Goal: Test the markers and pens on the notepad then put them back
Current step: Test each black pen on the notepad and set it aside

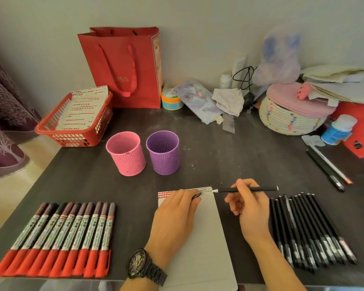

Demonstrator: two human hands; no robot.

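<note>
A white notepad (206, 232) lies at the table's front edge, with red and dark test marks along its top. My left hand (172, 217) rests on the pad and pinches a small black pen cap (197, 196). In my right hand (248, 208) is an uncapped black pen (261, 189), held level, its tip at the pad's top right corner. A row of several red-capped markers (57, 234) lies to the left of the pad. To the right lies a row of several black pens (309, 232).
A pink mesh cup (126, 156) and a purple mesh cup (163, 154) stand behind the pad. Far left sits a red basket (76, 135) with marked paper, beside a red bag (124, 68). Two loose pens (328, 166) lie at right, below a woven box (290, 116) and clutter.
</note>
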